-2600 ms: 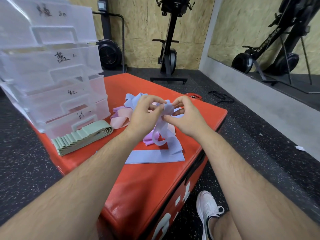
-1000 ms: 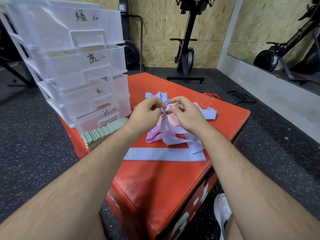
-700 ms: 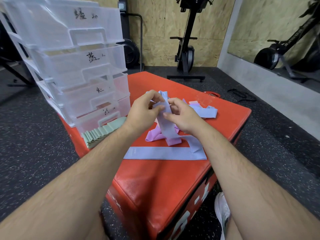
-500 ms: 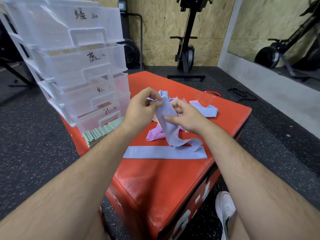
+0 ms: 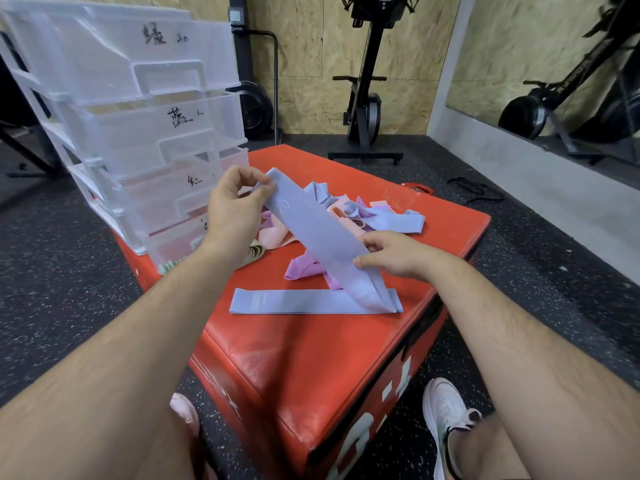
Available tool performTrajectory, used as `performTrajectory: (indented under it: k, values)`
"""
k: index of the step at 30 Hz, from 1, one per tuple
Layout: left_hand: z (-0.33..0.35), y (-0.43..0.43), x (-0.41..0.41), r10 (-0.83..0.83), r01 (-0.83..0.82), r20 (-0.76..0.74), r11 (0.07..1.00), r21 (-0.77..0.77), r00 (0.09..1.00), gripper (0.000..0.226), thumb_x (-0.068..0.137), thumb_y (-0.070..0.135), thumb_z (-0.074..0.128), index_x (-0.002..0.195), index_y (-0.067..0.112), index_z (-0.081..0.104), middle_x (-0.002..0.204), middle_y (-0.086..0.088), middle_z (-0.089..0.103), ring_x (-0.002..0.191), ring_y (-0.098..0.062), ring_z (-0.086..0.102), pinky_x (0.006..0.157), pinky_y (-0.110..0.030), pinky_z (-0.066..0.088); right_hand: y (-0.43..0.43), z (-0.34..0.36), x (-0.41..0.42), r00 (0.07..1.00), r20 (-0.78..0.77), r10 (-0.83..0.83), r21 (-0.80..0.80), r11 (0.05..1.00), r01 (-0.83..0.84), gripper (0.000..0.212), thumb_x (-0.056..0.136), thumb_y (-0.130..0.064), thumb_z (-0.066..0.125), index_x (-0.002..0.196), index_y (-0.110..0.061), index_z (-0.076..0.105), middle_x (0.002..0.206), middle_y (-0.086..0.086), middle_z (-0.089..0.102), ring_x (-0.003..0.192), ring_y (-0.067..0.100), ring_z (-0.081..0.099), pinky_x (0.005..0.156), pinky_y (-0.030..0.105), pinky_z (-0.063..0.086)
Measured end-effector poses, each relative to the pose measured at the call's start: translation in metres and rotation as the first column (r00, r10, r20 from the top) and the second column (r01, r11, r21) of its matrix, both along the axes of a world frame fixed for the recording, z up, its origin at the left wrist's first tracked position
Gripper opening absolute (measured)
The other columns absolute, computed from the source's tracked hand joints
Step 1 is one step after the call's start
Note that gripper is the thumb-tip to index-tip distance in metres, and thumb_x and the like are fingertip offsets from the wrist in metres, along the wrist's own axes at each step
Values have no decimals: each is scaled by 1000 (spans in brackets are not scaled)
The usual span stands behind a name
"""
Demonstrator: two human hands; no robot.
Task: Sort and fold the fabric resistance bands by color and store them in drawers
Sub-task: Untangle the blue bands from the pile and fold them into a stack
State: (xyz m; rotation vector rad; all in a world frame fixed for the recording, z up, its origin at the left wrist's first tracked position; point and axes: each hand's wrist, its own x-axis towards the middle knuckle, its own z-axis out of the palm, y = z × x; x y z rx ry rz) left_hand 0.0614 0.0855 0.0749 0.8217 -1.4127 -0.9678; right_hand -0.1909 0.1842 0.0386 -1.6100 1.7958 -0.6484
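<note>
A lavender-blue band (image 5: 318, 233) is stretched slantwise above the red padded box (image 5: 304, 355). My left hand (image 5: 232, 216) pinches its upper end. My right hand (image 5: 391, 254) grips it lower down, and its tail droops onto a second lavender-blue band (image 5: 294, 301) lying flat near the box's front. Behind them lies a loose heap of pink, purple and blue bands (image 5: 349, 213). A stack of folded green bands (image 5: 252, 254) is mostly hidden behind my left forearm. The clear plastic drawer unit (image 5: 138, 133) stands at the box's left, all drawers pushed in.
An upright exercise machine (image 5: 363, 98) stands on the speckled black floor by the back wooden wall. A mirror (image 5: 554, 74) lines the right wall. A black strap (image 5: 474, 192) lies on the floor. My shoes (image 5: 446, 410) rest beside the box.
Both hands drew a lavender-blue band out of the heap and pulled apart, left hand up and left, right hand down and right, so the band is now stretched flat between them.
</note>
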Motion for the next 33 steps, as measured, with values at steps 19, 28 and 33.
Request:
performTrajectory:
  k: [19, 28, 33]
  values:
    - [-32, -20, 51, 113, -99, -18, 925, 366, 993, 16, 82, 9, 71, 79, 23, 63, 91, -4, 66, 92, -26, 65, 93, -57, 53, 29, 15, 6, 896, 445, -6, 152, 986, -68, 64, 73, -65, 71, 97, -6, 67, 91, -2, 74, 83, 12, 68, 73, 24, 52]
    - [-57, -7, 57, 114, -149, 108, 898, 413, 988, 28, 86, 1, 59, 76, 26, 49, 92, -6, 58, 72, -22, 54, 54, -27, 45, 38, 10, -14, 936, 345, -63, 200, 980, -7, 15, 89, -13, 73, 92, -5, 60, 83, 4, 70, 74, 12, 69, 65, 26, 57]
    - [-76, -1, 68, -2, -164, 331, 867, 471, 944, 28, 84, -2, 54, 76, 24, 49, 72, -2, 49, 59, -18, 40, 52, -25, 31, 40, -4, -30, 932, 275, -236, 163, 967, 196, 28, 87, -2, 72, 111, -8, 59, 94, 19, 68, 68, 18, 69, 64, 30, 59]
